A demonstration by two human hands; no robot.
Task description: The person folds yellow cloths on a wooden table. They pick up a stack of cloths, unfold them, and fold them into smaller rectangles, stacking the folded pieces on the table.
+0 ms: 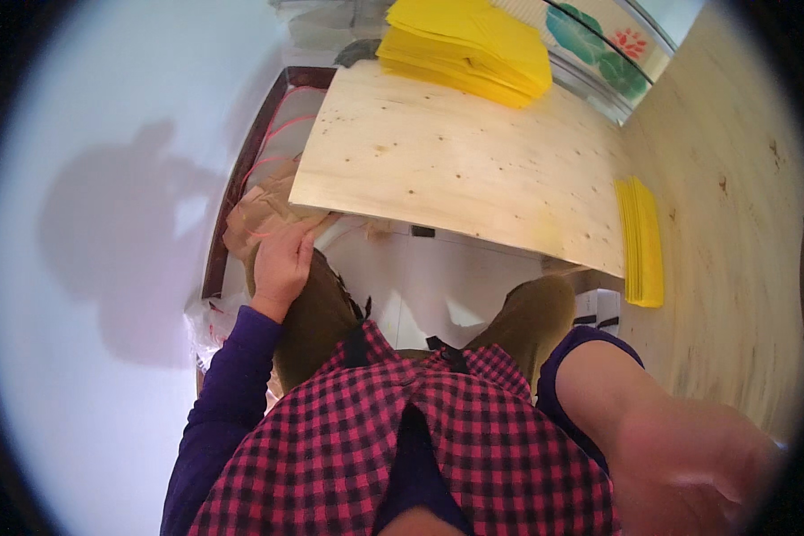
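Observation:
My left hand (281, 268) rests on my left knee, beside crumpled brown paper (263, 210). Its fingers lie stretched out and I see nothing held in them. Close to the camera at the lower right is my right hand (688, 447), raised and large. Its fingers run into the dark rim, so their closing and anything in them cannot be made out. In front of my knees lies a pale plywood board (447, 152). On its far edge sits a stack of yellow folded sheets (464, 54). A thinner yellow bundle (639, 241) stands at the board's right end.
An upright plywood panel (715, 205) closes off the right side. To the left, a dark wooden frame (241, 179) runs along the white wall (89, 375). Clear plastic wrap (207, 326) lies near my left forearm. A picture with green leaves (590, 45) is at the far right.

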